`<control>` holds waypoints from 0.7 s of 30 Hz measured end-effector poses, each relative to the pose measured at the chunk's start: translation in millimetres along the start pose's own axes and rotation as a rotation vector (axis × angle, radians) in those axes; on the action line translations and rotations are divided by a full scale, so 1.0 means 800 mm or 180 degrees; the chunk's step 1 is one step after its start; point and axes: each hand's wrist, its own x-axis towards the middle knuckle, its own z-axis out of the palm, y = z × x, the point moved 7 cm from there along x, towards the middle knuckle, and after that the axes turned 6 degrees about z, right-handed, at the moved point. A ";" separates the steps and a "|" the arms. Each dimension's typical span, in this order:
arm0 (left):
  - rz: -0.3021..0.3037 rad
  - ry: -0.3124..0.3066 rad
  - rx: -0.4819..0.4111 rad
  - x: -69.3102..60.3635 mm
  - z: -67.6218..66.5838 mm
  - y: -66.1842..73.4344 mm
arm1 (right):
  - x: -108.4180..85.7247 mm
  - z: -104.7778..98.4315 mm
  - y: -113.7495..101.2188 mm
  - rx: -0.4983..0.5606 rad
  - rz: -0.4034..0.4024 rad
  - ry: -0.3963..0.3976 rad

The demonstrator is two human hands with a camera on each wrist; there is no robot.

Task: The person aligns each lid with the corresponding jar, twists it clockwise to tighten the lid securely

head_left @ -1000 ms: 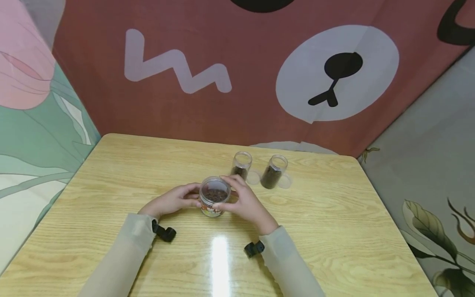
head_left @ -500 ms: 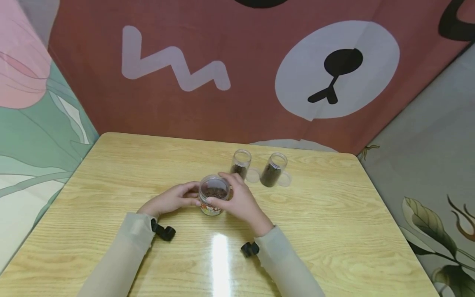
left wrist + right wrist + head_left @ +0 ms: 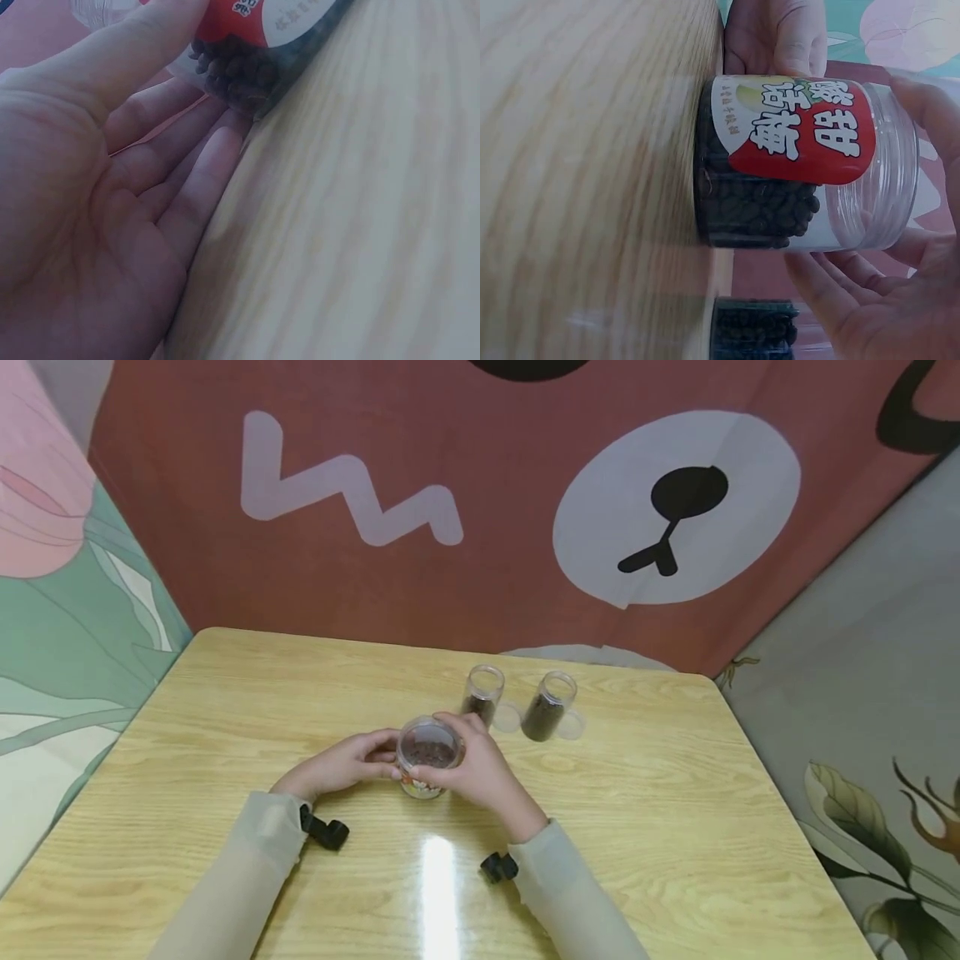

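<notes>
A clear plastic jar [image 3: 429, 756] with a red and white label [image 3: 810, 127] stands upright on the table, partly filled with dark pellets [image 3: 757, 210]. My left hand [image 3: 348, 766] holds its side low down, thumb in front and fingers behind. In the left wrist view, the little finger lies close to the tabletop. From the right, my right hand [image 3: 476, 768] grips the jar's top rim between thumb and fingers. Whether a clear lid sits on that rim, I cannot tell.
Two slimmer clear jars [image 3: 482, 697], [image 3: 549, 707] with dark contents stand open-topped behind and right of my hands. Round clear lids [image 3: 507, 717], [image 3: 572, 724] lie beside them. The wooden table [image 3: 675, 827] ends at a printed cloth backdrop [image 3: 510, 585].
My right hand has turned slightly around the jar's rim, its thumb sliding leftward across the front. The left hand keeps its hold, and the jar stays in place.
</notes>
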 end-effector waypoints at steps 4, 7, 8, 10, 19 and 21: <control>0.0033 -0.0021 0.0088 0.000 0.000 0.001 | 0.000 0.002 -0.005 -0.0236 -0.0070 0.0054; 0.0067 -0.0006 0.0105 -0.002 0.000 0.002 | 0.000 0.004 -0.010 -0.0412 -0.0137 0.0086; 0.0073 0.0010 0.0109 -0.004 0.000 0.002 | 0.000 0.005 -0.012 -0.0436 -0.0157 0.0081; 0.0078 0.0036 0.0093 -0.008 0.000 0.002 | 0.000 0.008 -0.013 -0.0483 -0.0182 0.0079; 0.0031 0.0134 0.0012 -0.005 0.004 -0.001 | -0.003 0.004 -0.007 -0.0561 -0.0207 0.0085; 0.0046 0.0152 0.0015 -0.009 0.007 -0.002 | -0.006 0.008 -0.007 -0.0577 -0.0233 0.0036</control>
